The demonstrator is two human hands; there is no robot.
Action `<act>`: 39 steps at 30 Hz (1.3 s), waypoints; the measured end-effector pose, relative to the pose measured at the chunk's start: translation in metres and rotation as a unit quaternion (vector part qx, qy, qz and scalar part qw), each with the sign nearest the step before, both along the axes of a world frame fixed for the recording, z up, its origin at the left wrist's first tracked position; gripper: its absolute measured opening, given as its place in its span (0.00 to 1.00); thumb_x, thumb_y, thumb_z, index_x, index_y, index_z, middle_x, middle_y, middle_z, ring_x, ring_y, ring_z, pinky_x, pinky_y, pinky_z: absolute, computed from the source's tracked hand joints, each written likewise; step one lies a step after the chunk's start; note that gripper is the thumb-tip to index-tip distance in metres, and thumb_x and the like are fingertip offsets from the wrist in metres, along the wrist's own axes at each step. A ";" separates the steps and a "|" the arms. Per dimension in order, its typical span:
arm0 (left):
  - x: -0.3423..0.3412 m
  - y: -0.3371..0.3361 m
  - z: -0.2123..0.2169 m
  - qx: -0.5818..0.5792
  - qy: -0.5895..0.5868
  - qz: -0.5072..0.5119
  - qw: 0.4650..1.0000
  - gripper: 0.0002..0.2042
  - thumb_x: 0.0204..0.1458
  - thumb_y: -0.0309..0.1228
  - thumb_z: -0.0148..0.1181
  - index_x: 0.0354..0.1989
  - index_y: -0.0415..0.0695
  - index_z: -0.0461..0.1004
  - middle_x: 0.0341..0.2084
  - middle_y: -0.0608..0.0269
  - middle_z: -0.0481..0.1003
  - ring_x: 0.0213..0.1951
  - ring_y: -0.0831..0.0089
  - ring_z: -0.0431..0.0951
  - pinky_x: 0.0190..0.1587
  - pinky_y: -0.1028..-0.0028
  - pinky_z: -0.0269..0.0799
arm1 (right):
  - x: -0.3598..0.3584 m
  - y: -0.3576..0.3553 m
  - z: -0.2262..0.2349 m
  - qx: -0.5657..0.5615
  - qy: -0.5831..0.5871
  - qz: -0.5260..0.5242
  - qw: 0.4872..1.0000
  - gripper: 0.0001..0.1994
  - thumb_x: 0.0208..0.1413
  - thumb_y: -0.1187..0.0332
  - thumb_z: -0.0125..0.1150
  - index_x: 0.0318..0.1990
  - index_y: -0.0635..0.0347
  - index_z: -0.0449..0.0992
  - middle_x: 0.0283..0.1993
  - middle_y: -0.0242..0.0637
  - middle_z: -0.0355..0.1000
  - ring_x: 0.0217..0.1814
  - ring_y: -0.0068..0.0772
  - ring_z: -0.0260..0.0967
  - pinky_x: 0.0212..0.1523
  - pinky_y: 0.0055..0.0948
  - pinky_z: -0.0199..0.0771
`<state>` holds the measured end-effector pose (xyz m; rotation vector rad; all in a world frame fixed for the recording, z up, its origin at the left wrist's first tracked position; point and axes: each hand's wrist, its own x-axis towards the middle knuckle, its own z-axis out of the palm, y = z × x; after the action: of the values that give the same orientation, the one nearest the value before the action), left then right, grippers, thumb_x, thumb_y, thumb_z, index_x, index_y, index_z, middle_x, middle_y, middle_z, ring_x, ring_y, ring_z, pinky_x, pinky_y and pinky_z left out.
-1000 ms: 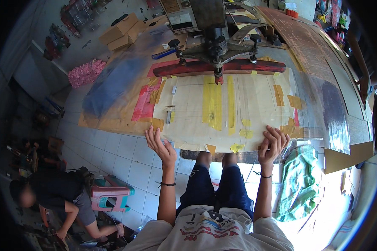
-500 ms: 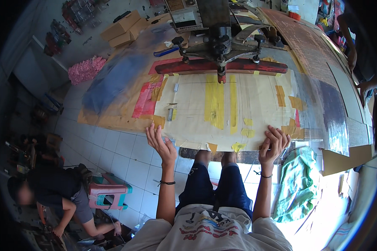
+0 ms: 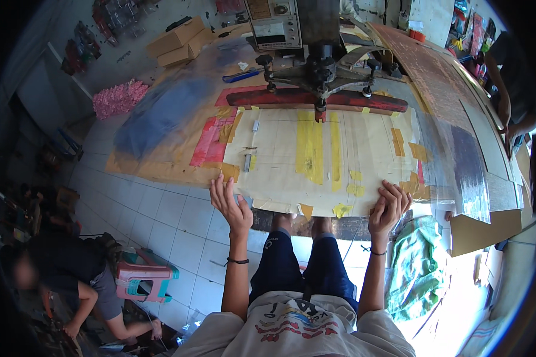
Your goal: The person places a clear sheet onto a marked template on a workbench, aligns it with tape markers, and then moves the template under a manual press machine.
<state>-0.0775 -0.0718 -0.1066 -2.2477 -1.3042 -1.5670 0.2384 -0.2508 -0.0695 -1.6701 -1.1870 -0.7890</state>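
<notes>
Little has shifted: both hands remain at the near edge of the taped worktable (image 3: 280, 172). Left hand (image 3: 231, 205) open, fingers spread; right hand (image 3: 388, 208) curled on the clear plastic sheet (image 3: 458, 160). White tiled floor (image 3: 161, 220) left, red press bar (image 3: 315, 98) behind.

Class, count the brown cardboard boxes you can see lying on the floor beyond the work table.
2. One brown cardboard box lies on the floor at upper left; the second cardboard box sits right beside it, nearer the paper-covered work table. Others may be hidden behind the machine.

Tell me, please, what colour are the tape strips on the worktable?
Yellow tape strips, clearest in the head view.
</notes>
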 end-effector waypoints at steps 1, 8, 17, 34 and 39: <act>-0.001 0.001 -0.001 0.000 0.000 -0.001 1.000 0.23 0.62 0.37 0.42 0.64 0.39 0.63 0.67 0.45 0.60 0.70 0.41 0.52 0.69 0.46 0.42 | -0.005 -0.003 0.007 -0.014 0.025 0.002 1.000 0.06 0.58 0.73 0.53 0.39 0.55 0.77 0.49 0.33 0.78 0.58 0.37 0.68 0.69 0.44 0.48; -0.011 -0.002 0.002 -0.004 0.002 -0.010 1.000 0.23 0.62 0.37 0.43 0.63 0.39 0.65 0.66 0.46 0.61 0.69 0.43 0.54 0.68 0.47 0.44 | -0.037 0.020 0.083 -0.123 0.163 0.133 0.970 0.08 0.60 0.73 0.56 0.43 0.62 0.79 0.50 0.43 0.76 0.56 0.48 0.69 0.61 0.41 0.62; -0.008 -0.005 0.007 -0.023 -0.002 -0.029 0.999 0.25 0.54 0.31 0.49 0.62 0.43 0.67 0.65 0.48 0.63 0.67 0.44 0.57 0.68 0.47 0.45 | -0.082 0.080 0.067 -0.379 -0.040 0.081 0.921 0.29 0.66 0.45 0.45 0.69 0.49 0.64 0.73 0.60 0.51 0.77 0.70 0.40 0.71 0.72 0.32; -0.014 -0.029 0.077 -0.073 0.021 -0.050 0.996 0.14 0.58 0.35 0.53 0.49 0.46 0.78 0.56 0.61 0.73 0.61 0.62 0.67 0.64 0.56 0.48 | -0.056 -0.047 0.122 -0.528 0.024 0.247 0.812 0.27 0.60 0.44 0.59 0.62 0.48 0.73 0.67 0.45 0.66 0.69 0.49 0.63 0.67 0.50 0.62; 0.028 -0.023 0.121 -0.053 0.112 -0.262 0.957 0.11 0.54 0.33 0.63 0.45 0.45 0.79 0.46 0.60 0.76 0.51 0.63 0.74 0.60 0.60 0.54 | 0.013 0.021 0.120 -0.354 0.000 0.161 0.921 0.20 0.59 0.62 0.64 0.57 0.55 0.75 0.59 0.45 0.73 0.57 0.46 0.72 0.61 0.44 0.67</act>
<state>-0.0491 -0.0950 0.0148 -2.9090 -0.7867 -1.3259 0.2518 -0.2298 0.0509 -1.9460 -1.8285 -0.1406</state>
